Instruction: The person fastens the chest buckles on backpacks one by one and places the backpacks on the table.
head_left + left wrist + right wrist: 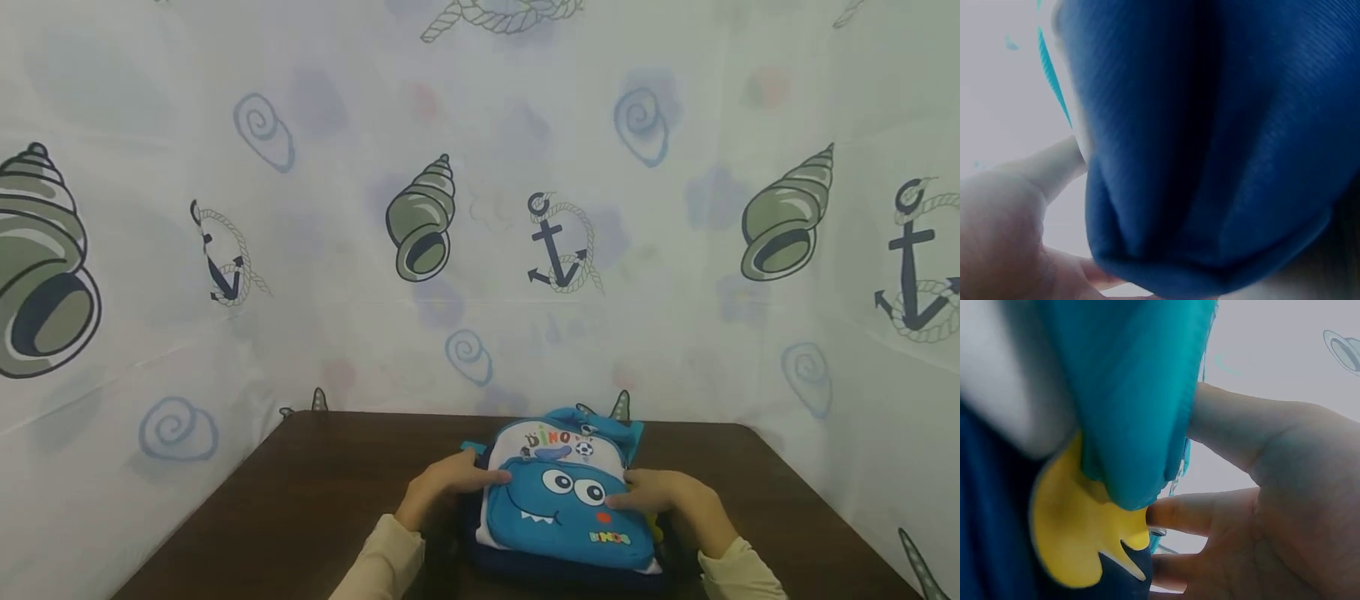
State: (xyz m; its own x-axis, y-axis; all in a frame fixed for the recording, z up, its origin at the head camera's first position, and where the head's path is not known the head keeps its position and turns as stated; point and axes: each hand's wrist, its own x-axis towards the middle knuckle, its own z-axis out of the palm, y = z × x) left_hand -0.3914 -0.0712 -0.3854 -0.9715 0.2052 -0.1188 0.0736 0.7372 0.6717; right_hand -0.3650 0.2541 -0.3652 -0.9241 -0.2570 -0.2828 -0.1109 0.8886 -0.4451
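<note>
A small blue children's backpack [551,521] with a cartoon dinosaur face and a white upper panel lies face up on the dark table, tilted slightly. My left hand [448,477] grips its left side, thumb on the front and the other fingers around the navy side. In the left wrist view, the navy fabric [1160,150] fills most of the frame. From the right, my right hand [663,493] holds the opposite edge with its thumb over the front pocket. A yellow hand-shaped flap [1079,519] sticks out beside the right fingers. The backpack's underside is hidden.
The dark brown tabletop [337,492] extends to both sides of the backpack. Behind and around it hangs a pale curtain [495,350] printed with shells, anchors and ropes.
</note>
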